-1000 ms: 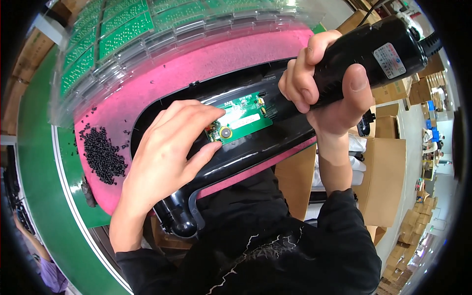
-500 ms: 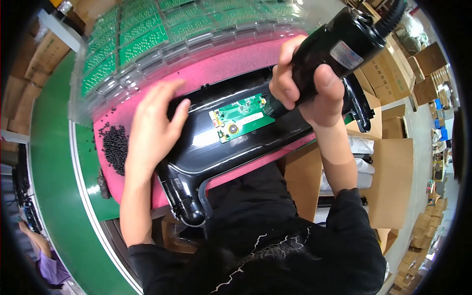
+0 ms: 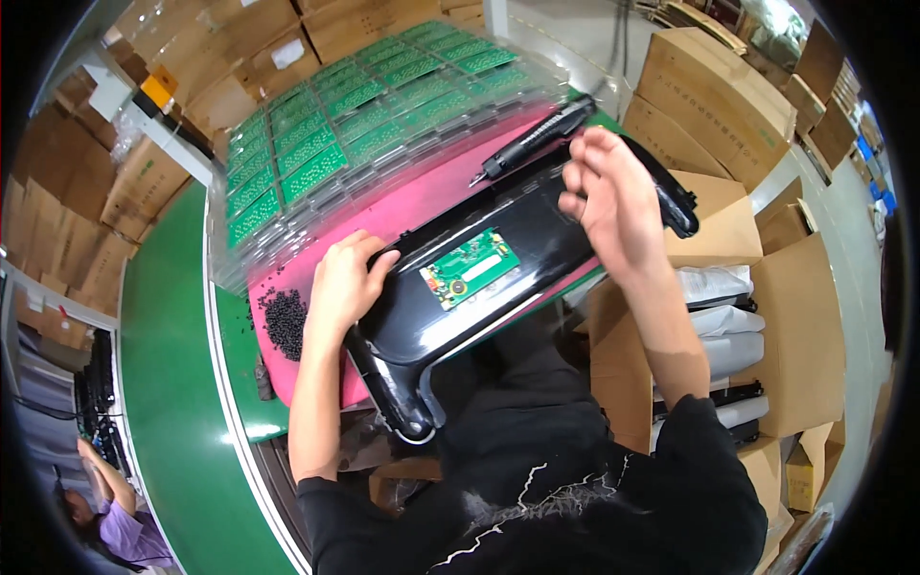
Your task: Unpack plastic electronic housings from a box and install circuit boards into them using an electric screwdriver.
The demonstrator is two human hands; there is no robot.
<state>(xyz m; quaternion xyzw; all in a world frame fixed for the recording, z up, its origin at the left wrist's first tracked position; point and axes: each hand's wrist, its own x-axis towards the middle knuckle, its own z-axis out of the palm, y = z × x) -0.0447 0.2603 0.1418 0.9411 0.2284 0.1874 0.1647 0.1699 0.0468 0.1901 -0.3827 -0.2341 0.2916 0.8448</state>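
Note:
A long glossy black plastic housing (image 3: 412,331) lies across my front, its inner face up, with curved arms at both ends. On it sits a green circuit board (image 3: 470,268) with a white label and a round black component. My left hand (image 3: 345,283) grips the housing's far left edge, thumb on the near side. Above the right part of the housing my right hand (image 3: 618,201) is raised, fingers loosely curled and apart, holding nothing. Just beyond it a black electric screwdriver (image 3: 537,142) lies slanted at the housing's far edge, its tip pointing left.
Under the housing is a pink mat (image 3: 355,211) with a pile of small black screws (image 3: 286,324) at left. Clear trays of green circuit boards (image 3: 369,115) stand behind. At right an open carton (image 3: 800,335) holds wrapped parts. A person in purple (image 3: 134,532) is far left.
My right hand has let go of the electric screwdriver, which now lies beyond the housing. My left hand has closed on the housing's edge. The whole view has shifted.

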